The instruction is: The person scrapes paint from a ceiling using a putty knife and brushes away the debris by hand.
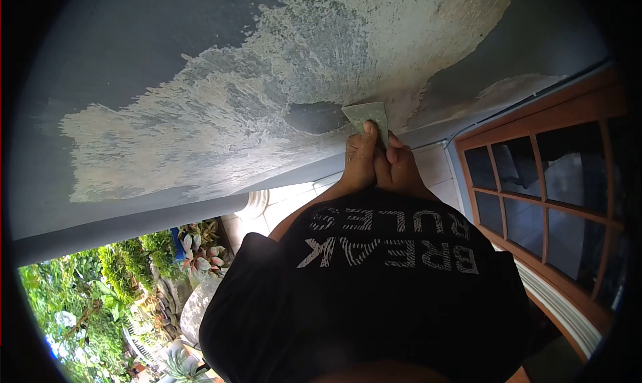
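Observation:
A flat scraper (369,113) with a wide, pale greenish blade rests its broad edge against the grey painted wall surface (134,42). My left hand (361,152) is closed on it, with the thumb laid along the blade. Close beside it, my right hand (397,157) has its fingers curled at the scraper's lower end. The handle is hidden by the hands. Small pale crumbs cling to my left hand. Around the blade spreads a rough, whitish patch (221,115) with streaks. A smooth dark grey spot (314,117) lies just left of the blade.
At the right stands a wooden-framed window (542,189) with several dark panes. Pale tiles (433,165) and a white column base (254,204) show beyond the wall's edge. Green plants (127,269) and stones fill the lower left. A black shirt (374,303) covers my torso.

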A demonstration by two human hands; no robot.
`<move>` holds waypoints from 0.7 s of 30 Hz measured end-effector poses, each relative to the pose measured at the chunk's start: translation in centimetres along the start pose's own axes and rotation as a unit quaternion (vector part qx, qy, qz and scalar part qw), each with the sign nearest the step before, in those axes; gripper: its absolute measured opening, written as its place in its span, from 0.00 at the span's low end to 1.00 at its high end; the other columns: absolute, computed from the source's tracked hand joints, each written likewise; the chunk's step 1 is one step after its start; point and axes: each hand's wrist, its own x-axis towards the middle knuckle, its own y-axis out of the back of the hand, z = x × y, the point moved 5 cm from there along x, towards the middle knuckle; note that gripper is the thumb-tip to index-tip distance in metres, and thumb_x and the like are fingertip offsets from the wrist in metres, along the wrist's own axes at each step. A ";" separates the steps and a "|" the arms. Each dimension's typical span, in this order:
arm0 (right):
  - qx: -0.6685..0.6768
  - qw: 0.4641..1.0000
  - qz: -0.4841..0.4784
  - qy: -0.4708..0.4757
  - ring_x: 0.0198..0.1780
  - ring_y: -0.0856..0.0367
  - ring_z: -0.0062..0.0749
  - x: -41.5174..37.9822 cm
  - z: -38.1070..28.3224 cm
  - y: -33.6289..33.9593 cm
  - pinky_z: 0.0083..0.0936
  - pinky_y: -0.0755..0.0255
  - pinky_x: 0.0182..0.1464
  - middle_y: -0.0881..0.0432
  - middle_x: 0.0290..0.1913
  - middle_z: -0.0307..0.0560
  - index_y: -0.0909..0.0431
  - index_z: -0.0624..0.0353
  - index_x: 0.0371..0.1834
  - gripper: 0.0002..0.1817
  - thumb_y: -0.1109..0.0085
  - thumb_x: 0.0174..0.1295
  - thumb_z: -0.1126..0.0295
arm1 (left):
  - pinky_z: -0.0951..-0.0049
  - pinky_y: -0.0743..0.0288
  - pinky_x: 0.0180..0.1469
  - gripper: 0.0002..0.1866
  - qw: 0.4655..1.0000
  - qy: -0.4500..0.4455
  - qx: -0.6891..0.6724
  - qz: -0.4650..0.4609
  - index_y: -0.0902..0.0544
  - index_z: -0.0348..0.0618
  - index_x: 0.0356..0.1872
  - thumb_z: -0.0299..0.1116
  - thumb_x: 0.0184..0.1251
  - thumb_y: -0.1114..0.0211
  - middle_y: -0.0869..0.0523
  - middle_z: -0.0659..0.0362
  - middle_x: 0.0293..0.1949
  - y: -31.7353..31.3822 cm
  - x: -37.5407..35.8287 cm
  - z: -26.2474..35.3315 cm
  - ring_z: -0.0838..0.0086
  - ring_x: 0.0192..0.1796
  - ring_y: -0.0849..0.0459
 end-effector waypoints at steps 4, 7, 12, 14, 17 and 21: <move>0.006 1.000 -0.007 -0.006 0.24 0.31 0.38 -0.1 -0.2 0.3 0.31 0.34 0.31 0.33 0.21 0.51 0.39 0.62 0.23 0.11 0.48 0.56 0.73 | 0.64 0.25 0.43 0.29 0.999 -0.029 -0.022 -0.008 0.23 0.38 0.28 0.57 0.70 0.57 0.28 0.58 0.18 -1.0 0.1 0.5 0.62 0.33 0.19; 0.009 0.999 -0.016 -0.041 0.23 0.32 0.37 0.0 0.1 0.2 0.30 0.35 0.30 0.34 0.20 0.49 0.39 0.62 0.23 0.11 0.47 0.56 0.73 | 0.64 0.25 0.43 0.29 1.000 -0.006 0.021 -0.003 0.23 0.37 0.28 0.55 0.71 0.58 0.28 0.58 0.18 -0.3 0.1 0.0 0.62 0.33 0.19; 0.020 1.000 0.001 0.015 0.23 0.32 0.37 -0.1 0.7 0.2 0.30 0.35 0.29 0.34 0.19 0.50 0.39 0.62 0.23 0.11 0.48 0.56 0.73 | 0.65 0.25 0.43 0.29 0.999 -0.041 -0.001 0.002 0.23 0.37 0.28 0.55 0.72 0.59 0.27 0.58 0.18 -0.5 0.0 0.3 0.63 0.32 0.20; 0.008 1.000 0.000 0.017 0.23 0.31 0.37 -0.3 0.2 0.5 0.30 0.35 0.30 0.34 0.19 0.50 0.39 0.62 0.23 0.10 0.48 0.56 0.73 | 0.65 0.25 0.43 0.30 0.999 -0.032 0.012 -0.012 0.23 0.37 0.28 0.55 0.72 0.60 0.28 0.58 0.19 -0.7 0.1 0.3 0.64 0.32 0.20; 0.046 0.997 0.020 0.061 0.23 0.31 0.37 0.3 0.5 -0.1 0.30 0.35 0.30 0.33 0.20 0.50 0.39 0.62 0.23 0.10 0.49 0.57 0.73 | 0.68 0.25 0.42 0.31 0.997 -0.050 0.049 -0.030 0.22 0.36 0.28 0.55 0.72 0.62 0.26 0.58 0.19 -0.6 0.5 1.0 0.67 0.31 0.21; 0.036 0.997 -0.026 0.060 0.24 0.31 0.39 1.1 -2.4 -0.2 0.30 0.35 0.31 0.33 0.21 0.50 0.39 0.62 0.25 0.09 0.49 0.57 0.74 | 0.76 0.28 0.36 0.31 0.991 -0.124 0.021 -0.037 0.21 0.35 0.29 0.55 0.73 0.60 0.23 0.59 0.20 -0.4 -0.2 2.9 0.73 0.28 0.22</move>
